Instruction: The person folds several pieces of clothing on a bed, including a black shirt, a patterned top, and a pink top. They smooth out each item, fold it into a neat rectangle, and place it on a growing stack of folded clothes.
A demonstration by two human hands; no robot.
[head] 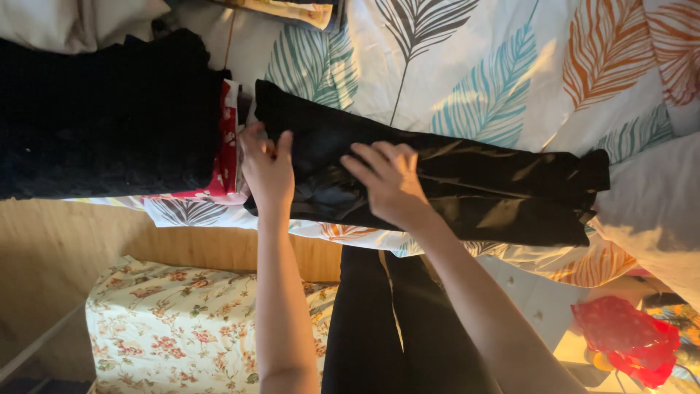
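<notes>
A long black garment [467, 182], folded into a narrow strip, lies across a white bedsheet [503, 66] printed with teal, orange and dark feathers. My left hand [267, 169] grips its left end, thumb on top and fingers curled around the edge. Spread flat on the fabric just to the right is my right hand [390, 182], fingers apart and pressing down. Both forearms reach up from the bottom of the view.
A stack of folded clothes, black on top [109, 117] with a red patterned piece [227, 146] beneath, sits left of the garment. A floral cushion [182, 321] lies below by the wooden bed side. A red crumpled bag [627, 339] is at lower right, a white pillow [656, 204] at right.
</notes>
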